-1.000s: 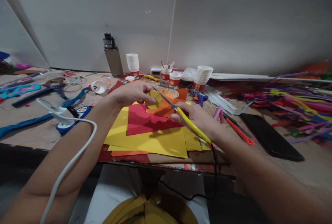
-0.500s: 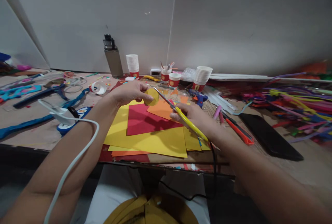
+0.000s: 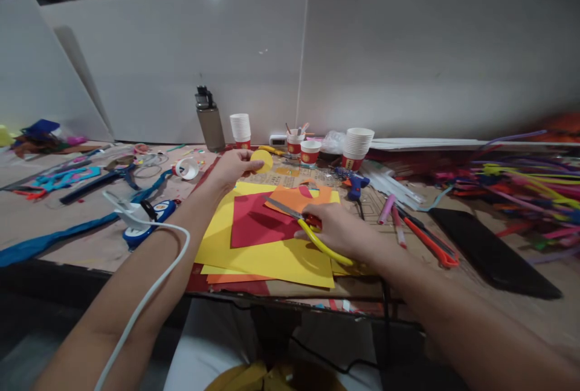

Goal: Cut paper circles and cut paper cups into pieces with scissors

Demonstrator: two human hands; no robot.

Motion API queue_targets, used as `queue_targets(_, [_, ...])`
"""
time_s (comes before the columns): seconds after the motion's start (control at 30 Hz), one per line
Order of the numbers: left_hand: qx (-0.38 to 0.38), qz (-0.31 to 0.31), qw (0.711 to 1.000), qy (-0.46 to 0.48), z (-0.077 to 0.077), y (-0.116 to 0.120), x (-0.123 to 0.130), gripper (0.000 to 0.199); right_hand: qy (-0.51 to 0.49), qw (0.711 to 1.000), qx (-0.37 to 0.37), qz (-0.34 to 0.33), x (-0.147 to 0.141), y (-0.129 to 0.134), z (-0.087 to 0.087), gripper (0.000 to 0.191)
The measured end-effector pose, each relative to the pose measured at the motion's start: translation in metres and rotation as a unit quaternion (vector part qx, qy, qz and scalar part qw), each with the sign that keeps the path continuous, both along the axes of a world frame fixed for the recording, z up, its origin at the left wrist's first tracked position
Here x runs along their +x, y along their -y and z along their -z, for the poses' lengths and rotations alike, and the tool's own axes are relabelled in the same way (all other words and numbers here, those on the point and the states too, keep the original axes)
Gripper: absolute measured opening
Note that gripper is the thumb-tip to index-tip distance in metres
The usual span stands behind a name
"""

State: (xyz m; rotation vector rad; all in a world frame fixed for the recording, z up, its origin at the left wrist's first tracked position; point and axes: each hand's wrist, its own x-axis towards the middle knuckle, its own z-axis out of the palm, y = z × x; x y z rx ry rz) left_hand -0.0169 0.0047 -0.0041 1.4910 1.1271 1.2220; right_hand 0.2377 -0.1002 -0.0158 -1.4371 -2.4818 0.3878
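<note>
Between thumb and fingers, my left hand [image 3: 235,167] pinches a round yellow paper disc [image 3: 262,162] above the back of the paper stack. My right hand [image 3: 338,228] is closed around the yellow-handled scissors [image 3: 324,247], whose blades point left over a red sheet [image 3: 254,222]. An orange piece of paper [image 3: 294,196] lies partly on the red sheet. Yellow sheets [image 3: 272,263] are underneath, with an orange edge showing at the front.
Behind stand a bottle [image 3: 211,128], stacked cups [image 3: 357,146] and a cup of tools [image 3: 295,142]. A blue glue gun [image 3: 356,187], a red-handled cutter [image 3: 435,246] and a black phone [image 3: 493,252] lie right. A white cable [image 3: 174,229] crosses my left forearm.
The scissors have moved away from the yellow disc and down over the red sheet. My left hand has moved the disc slightly up relative to the papers. The view has tilted upward.
</note>
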Motion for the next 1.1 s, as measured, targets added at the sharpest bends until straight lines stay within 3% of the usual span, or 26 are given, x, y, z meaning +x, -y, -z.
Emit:
queue_targets(0.17, [-0.042, 0.018, 0.998, 0.040, 0.000, 0.002, 0.006, 0.041, 0.014, 0.998, -0.021, -0.055, -0.002, 0.006, 0.002, 0.039])
queue_targets(0.33, [-0.077, 0.042, 0.996, 0.024, 0.003, 0.003, 0.008, 0.039, 0.003, 0.994, -0.022, -0.103, -0.005, 0.015, -0.004, 0.035])
queue_targets(0.5, [-0.075, 0.072, 0.994, 0.029, 0.007, 0.001, 0.006, 0.034, -0.027, 0.988, -0.013, -0.151, -0.003, 0.016, -0.008, 0.029])
queue_targets(0.57, [-0.068, 0.090, 0.993, 0.038, 0.006, 0.002, 0.007, 0.033, -0.054, 0.991, 0.003, -0.126, -0.002, 0.013, -0.008, 0.026])
queue_targets(0.73, [-0.054, 0.159, 0.986, 0.005, 0.003, 0.020, 0.025, 0.028, -0.224, 0.974, 0.003, 0.045, -0.002, 0.001, -0.006, 0.034])
queue_targets(0.87, [-0.074, 0.213, 0.974, 0.000, 0.005, 0.036, 0.045, 0.029, -0.300, 0.951, -0.047, 0.064, -0.001, -0.008, 0.001, 0.026])
queue_targets(0.93, [-0.074, 0.196, 0.978, 0.011, 0.007, 0.037, 0.049, 0.026, -0.324, 0.938, -0.077, 0.098, 0.000, -0.011, 0.004, 0.029])
queue_targets(1.1, [-0.116, 0.077, 0.989, 0.055, 0.007, 0.030, 0.044, 0.029, -0.369, 0.911, -0.083, 0.165, 0.005, -0.018, 0.002, 0.023])
